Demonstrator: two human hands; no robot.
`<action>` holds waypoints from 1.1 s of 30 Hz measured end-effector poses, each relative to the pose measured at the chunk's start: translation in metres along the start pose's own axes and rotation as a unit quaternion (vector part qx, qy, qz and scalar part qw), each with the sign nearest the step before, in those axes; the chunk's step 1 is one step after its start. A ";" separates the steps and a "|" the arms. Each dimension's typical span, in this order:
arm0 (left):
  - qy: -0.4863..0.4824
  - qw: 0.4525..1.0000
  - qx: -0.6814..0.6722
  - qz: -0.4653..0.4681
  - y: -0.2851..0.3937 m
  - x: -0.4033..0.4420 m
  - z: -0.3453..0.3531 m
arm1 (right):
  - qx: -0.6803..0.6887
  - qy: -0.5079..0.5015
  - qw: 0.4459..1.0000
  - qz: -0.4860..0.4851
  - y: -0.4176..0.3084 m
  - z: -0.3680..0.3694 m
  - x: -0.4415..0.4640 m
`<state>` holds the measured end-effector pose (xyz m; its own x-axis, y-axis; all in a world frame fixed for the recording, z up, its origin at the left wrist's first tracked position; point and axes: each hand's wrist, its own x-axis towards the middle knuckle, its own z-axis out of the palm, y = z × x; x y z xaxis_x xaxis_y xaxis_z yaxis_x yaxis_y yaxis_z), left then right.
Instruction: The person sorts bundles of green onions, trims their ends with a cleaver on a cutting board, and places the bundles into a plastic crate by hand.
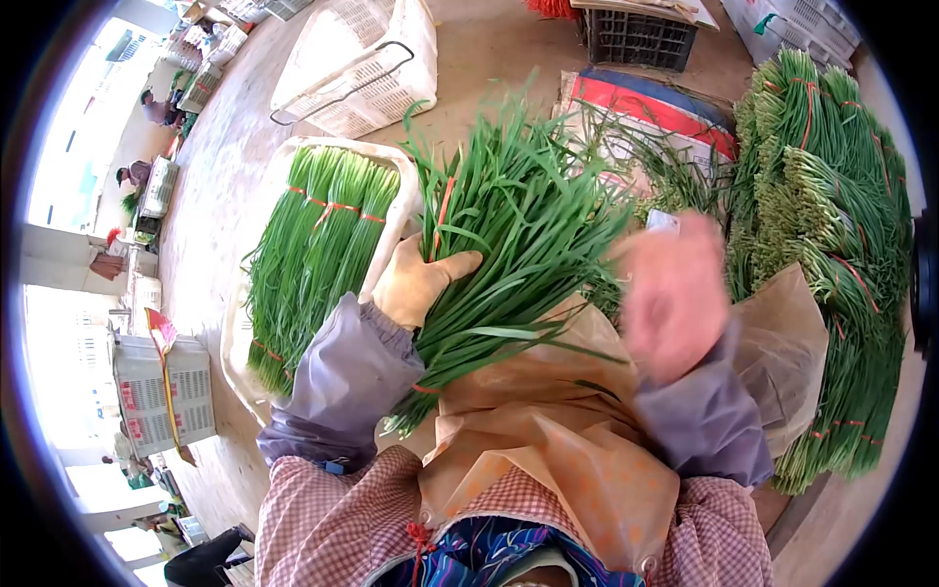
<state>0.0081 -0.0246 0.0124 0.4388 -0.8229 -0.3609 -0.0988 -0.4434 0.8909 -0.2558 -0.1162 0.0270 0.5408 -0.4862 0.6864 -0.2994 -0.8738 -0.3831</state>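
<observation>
My left hand (416, 279), in a tan glove, is closed around a loose, leafy bundle of garlic chives (509, 225) held in front of my apron (548, 430). A red band (443, 205) crosses the bundle near the thumb. Just right of the leaves, my right hand (677, 293) is smeared by motion, so its fingers cannot be made out. A small pale piece (662, 221) shows at its upper edge; whether the hand holds it is unclear. Under and behind the right hand lie loose chive leaves (641, 147).
To the left, a white crate (403, 210) holds red-banded chive bundles (318, 215). More banded bundles (831, 215) are piled at the right. Beyond stand a large white basket (367, 83) and a black crate (641, 41). People work among crates at far left.
</observation>
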 end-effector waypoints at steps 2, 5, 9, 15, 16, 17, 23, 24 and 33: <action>-0.012 1.000 -0.023 0.004 -0.003 -0.001 0.001 | 0.069 -0.051 0.982 -0.166 -0.038 0.036 -0.006; -0.003 0.998 -0.061 -0.005 0.001 -0.007 -0.001 | 0.029 -0.202 0.978 -0.051 -0.037 0.079 -0.016; 0.010 0.965 -0.253 -0.074 -0.018 -0.004 -0.012 | 0.052 -0.338 0.939 0.041 -0.031 0.078 -0.039; -0.017 0.944 -0.314 -0.094 -0.017 -0.014 -0.006 | 0.057 -0.294 0.954 0.008 -0.019 0.074 -0.051; -0.029 0.945 -0.312 -0.092 -0.015 -0.016 -0.005 | 0.062 -0.299 0.952 0.004 -0.016 0.074 -0.053; -0.042 0.945 -0.310 -0.091 -0.011 -0.019 -0.004 | 0.066 -0.303 0.951 0.001 -0.013 0.074 -0.056; -0.115 0.963 -0.207 -0.129 0.009 -0.022 -0.005 | 0.046 -0.304 0.952 0.015 -0.003 0.072 -0.054; -0.114 0.972 -0.177 -0.102 0.005 -0.020 -0.004 | 0.027 -0.306 0.951 0.022 -0.002 0.069 -0.053; -0.199 0.974 0.031 0.105 0.007 -0.021 0.018 | -0.129 -0.062 0.990 0.006 -0.009 0.078 -0.068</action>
<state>-0.0175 -0.0169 0.0213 0.0229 -0.9648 -0.2621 -0.2088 -0.2610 0.9425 -0.2282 -0.0756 -0.0646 0.6233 -0.5059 0.5963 -0.4878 -0.8475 -0.2091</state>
